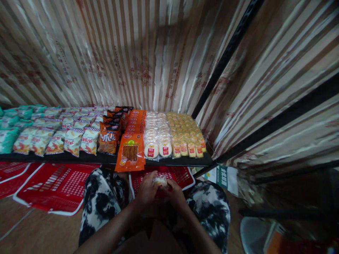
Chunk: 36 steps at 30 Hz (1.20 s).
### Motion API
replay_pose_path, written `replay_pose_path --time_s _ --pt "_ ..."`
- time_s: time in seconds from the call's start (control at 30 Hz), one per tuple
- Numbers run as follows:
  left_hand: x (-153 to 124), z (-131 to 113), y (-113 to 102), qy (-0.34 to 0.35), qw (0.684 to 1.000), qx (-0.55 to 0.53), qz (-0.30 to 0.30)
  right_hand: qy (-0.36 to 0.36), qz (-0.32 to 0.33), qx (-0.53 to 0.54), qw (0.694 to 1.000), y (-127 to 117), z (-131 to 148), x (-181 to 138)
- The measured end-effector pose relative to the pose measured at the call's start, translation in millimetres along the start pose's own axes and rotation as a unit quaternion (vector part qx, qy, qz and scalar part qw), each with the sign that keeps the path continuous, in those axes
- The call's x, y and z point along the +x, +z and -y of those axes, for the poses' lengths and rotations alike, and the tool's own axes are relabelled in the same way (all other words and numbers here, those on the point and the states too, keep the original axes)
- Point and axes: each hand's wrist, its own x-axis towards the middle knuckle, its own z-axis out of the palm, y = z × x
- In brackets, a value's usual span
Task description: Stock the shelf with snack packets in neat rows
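Both of my hands meet low in the middle of the view, between my knees. My left hand [146, 191] and my right hand [175, 192] together hold a small clear-wrapped white bun packet [160, 181]. Just above them is a black shelf [169, 162] with rows of snack packets. The nearest rows hold white bun packets [157, 135], yellow cake packets [186, 133] and orange stick-snack packets [131, 151], one of which hangs over the shelf's front edge.
Red plastic baskets [57, 187] lie on the wooden floor under the shelf. Further left on the shelf are dark orange bags [109, 137], striped white bags [74, 139] and teal bags [9, 135]. A striped curtain hangs behind. Black frame bars [275, 121] stand at right.
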Motion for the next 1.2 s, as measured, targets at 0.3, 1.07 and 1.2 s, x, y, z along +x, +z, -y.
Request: replay_pose_path --time_s 0.3,1.07,1.2 --pt "-1.2 -8.8 5.5 0.108 0.989 0.050 -0.088 0.056 0.010 0.233 0.971 -17.0 12.2 12.4" --pt "19.8 -23.0 12.4 0.224 0.958 0.154 -0.087 -0.026 -0.093 0.177 0.979 -52.0 39.6 74.9" --pt "28.1 -25.7 9.9 0.233 0.953 0.174 -0.081 -0.041 -0.115 0.117 0.986 -51.7 38.7 84.4"
